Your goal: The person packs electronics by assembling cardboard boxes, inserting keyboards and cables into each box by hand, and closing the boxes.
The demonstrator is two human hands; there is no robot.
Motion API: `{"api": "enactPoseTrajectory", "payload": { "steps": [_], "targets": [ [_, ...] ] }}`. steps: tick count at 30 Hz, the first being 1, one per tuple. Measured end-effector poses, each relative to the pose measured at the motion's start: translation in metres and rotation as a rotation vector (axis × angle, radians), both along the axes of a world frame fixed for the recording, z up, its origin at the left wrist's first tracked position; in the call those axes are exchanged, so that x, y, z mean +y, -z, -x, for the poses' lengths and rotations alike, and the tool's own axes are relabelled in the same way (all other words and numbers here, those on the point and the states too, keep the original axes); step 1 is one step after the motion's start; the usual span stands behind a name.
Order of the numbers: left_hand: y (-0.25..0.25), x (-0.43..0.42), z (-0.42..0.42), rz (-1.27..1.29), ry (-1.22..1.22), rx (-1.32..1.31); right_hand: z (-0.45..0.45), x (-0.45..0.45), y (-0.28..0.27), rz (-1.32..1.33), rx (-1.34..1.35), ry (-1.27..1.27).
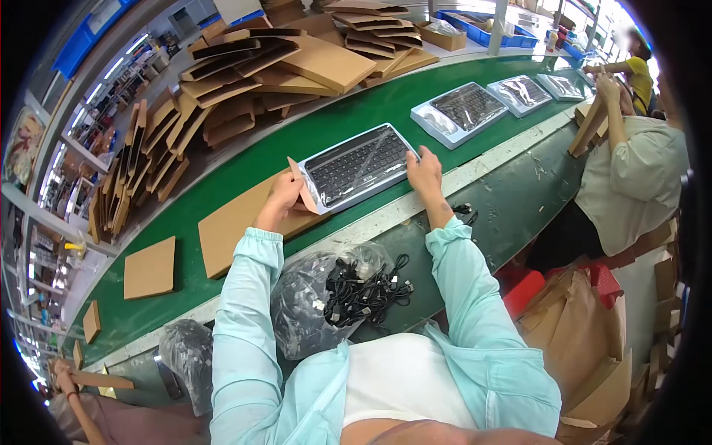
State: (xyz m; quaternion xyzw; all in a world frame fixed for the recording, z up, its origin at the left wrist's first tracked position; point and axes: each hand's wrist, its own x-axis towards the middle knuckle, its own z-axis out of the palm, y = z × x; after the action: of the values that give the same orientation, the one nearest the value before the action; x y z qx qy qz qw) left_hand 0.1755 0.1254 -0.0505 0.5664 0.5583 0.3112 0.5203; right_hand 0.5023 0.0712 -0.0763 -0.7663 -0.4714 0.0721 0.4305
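Note:
A black keyboard [360, 165] lies in a pale blue tray [400, 172] under clear film, on the green belt. My left hand [280, 196] is closed on the open end of a flat brown cardboard box [241, 221], where a raised flap [302, 187] stands against the tray's left end. Whether the tray's end is inside the box, I cannot tell. At the tray's right end, my right hand [425, 175] grips the edge with thumb and fingers. Close in front of me, a clear plastic bag [300, 300] spills black cables [363, 293].
More wrapped keyboards [463, 111] sit on the belt [297, 137] to the right. Closed boxes [150, 268] lie to the left. Open cartons [245, 74] are piled along the far side. Co-workers sit at the right [630, 170] and lower left [81, 408].

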Motion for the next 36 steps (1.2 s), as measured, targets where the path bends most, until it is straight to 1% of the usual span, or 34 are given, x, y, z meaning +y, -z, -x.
{"api": "enactPoseTrajectory", "payload": {
  "steps": [3, 4, 6, 7, 8, 9, 10, 11, 13, 14, 16, 17, 19, 20, 21, 22, 23, 24, 26, 29, 31, 33, 35, 36],
  "targets": [
    [0.002, -0.008, 0.008, -0.035, -0.015, -0.021, 0.020, -0.004, -0.011, -0.019, 0.093, -0.142],
    [-0.009, -0.016, 0.003, -0.036, -0.018, -0.037, 0.031, -0.010, -0.025, -0.105, 0.086, -0.218],
    [-0.039, -0.027, -0.013, -0.122, -0.049, -0.161, 0.065, -0.027, -0.053, -0.275, 0.077, -0.363],
    [-0.055, -0.033, -0.019, -0.160, -0.061, -0.220, 0.091, -0.036, -0.064, -0.432, 0.072, -0.353],
    [-0.071, -0.035, -0.023, -0.207, -0.035, -0.281, 0.114, -0.057, -0.092, -0.424, 0.218, -0.451],
    [-0.090, -0.038, -0.027, -0.255, -0.007, -0.341, 0.125, -0.066, -0.107, -0.521, 0.163, -0.601],
    [-0.117, -0.049, -0.026, -0.280, 0.040, -0.347, 0.135, -0.075, -0.122, -0.611, 0.116, -0.762],
    [-0.143, -0.060, -0.023, -0.304, 0.088, -0.352, 0.142, -0.078, -0.134, -0.727, -0.109, -0.801],
    [-0.164, -0.063, 0.000, -0.390, 0.130, -0.395, 0.141, -0.091, -0.169, -0.758, -0.172, -0.917],
    [-0.177, -0.064, 0.018, -0.432, 0.166, -0.434, 0.142, -0.089, -0.174, -0.786, -0.071, -0.998],
    [-0.210, -0.080, 0.040, -0.436, 0.059, -0.412, 0.140, -0.086, -0.180, -0.829, 0.135, -1.130],
    [-0.223, -0.075, 0.065, -0.467, 0.114, -0.252, 0.127, -0.090, -0.183, -0.757, 0.029, -1.102],
    [-0.253, -0.090, 0.094, -0.471, 0.110, -0.077, 0.086, -0.102, -0.189, -0.590, -0.176, -1.044],
    [-0.258, -0.090, 0.112, -0.512, 0.081, -0.024, 0.062, -0.107, -0.189, -0.555, -0.235, -0.976],
    [-0.270, -0.095, 0.127, -0.548, 0.090, 0.099, 0.036, -0.106, -0.179, -0.450, -0.264, -0.911],
    [-0.281, -0.102, 0.137, -0.560, 0.048, 0.246, 0.005, -0.104, -0.164, -0.306, -0.349, -0.873],
    [-0.285, -0.097, 0.155, -0.548, 0.031, 0.261, -0.020, -0.111, -0.151, -0.081, -0.448, -0.795],
    [-0.297, -0.106, 0.158, -0.603, 0.028, 0.452, -0.045, -0.119, -0.129, 0.008, -0.539, -0.712],
    [-0.313, -0.114, 0.158, -0.679, 0.050, 0.585, -0.062, -0.130, -0.111, 0.382, -0.584, -0.575],
    [-0.301, -0.094, 0.173, -0.925, 0.101, 0.801, -0.075, -0.135, -0.080, 0.339, -0.638, -0.556],
    [-0.313, -0.082, 0.191, -0.864, 0.179, 1.165, -0.084, -0.124, -0.055, 0.372, -0.639, -0.533],
    [-0.307, -0.100, 0.168, -1.027, 0.115, 1.156, -0.076, -0.126, -0.065, 0.385, -0.547, -0.530],
    [-0.318, -0.120, 0.130, -0.775, 0.066, 1.219, -0.070, -0.119, -0.067, 0.157, -0.428, -0.589],
    [-0.318, -0.125, 0.121, -0.773, 0.038, 1.264, -0.057, -0.118, -0.082, 0.024, -0.412, -0.605]
  ]
}}
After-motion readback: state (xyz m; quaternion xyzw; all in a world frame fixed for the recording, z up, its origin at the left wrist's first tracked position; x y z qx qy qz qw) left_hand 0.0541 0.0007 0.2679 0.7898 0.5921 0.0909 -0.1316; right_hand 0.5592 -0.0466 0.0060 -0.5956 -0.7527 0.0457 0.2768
